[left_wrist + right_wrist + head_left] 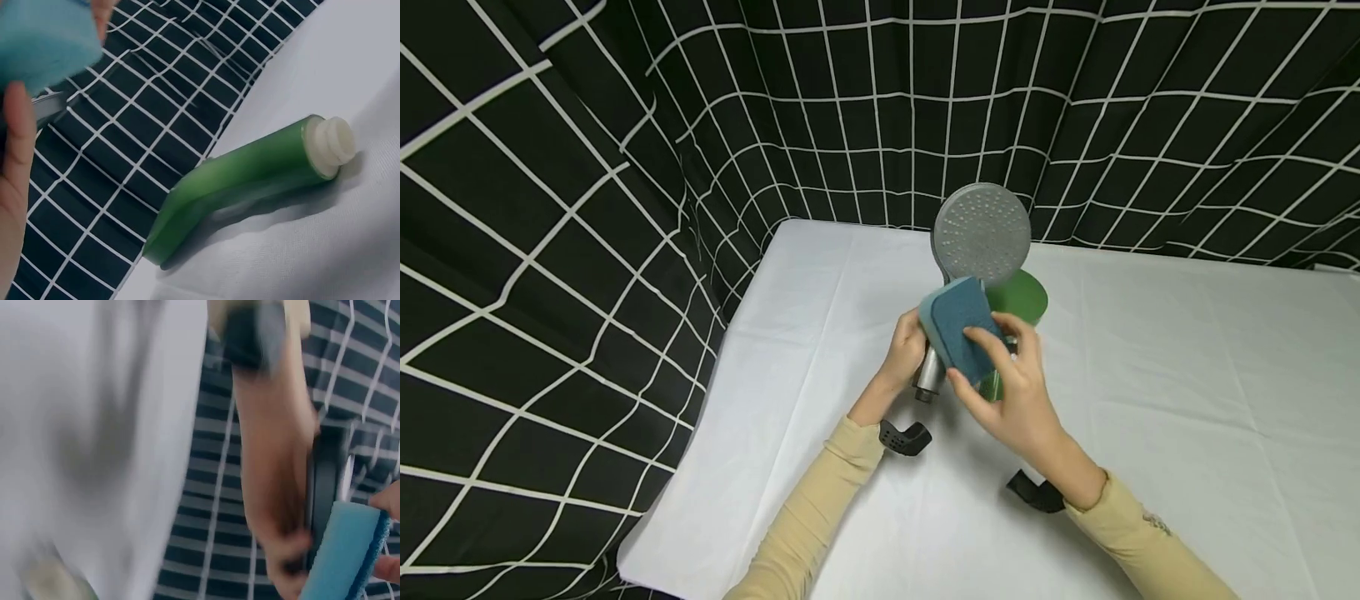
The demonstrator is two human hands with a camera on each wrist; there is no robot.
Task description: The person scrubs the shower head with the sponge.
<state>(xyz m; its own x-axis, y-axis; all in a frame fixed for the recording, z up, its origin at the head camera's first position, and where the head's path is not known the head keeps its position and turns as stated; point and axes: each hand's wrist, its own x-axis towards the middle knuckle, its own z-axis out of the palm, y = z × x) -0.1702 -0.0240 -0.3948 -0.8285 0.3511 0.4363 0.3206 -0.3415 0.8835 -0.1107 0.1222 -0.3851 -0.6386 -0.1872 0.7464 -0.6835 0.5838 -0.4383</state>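
My left hand (904, 350) grips the handle of a grey shower head (985, 233), whose round nozzle face is turned toward the head camera. Between the thumb and fingers of my right hand (1018, 392) is a sponge (962, 329), light blue with a darker blue layer. It lies over the handle just below the nozzle disc and covers part of it; contact is hard to judge. Behind them is a green bottle (1022, 296), partly hidden. The left wrist view shows this bottle (250, 172) with a bent body and a bare white neck.
A white cloth covers the table (1187, 400). Black curtains with a white grid (865, 100) hang along its back and left side. Black wrist mounts (906, 437) sit below both hands. The right wrist view is blurred.
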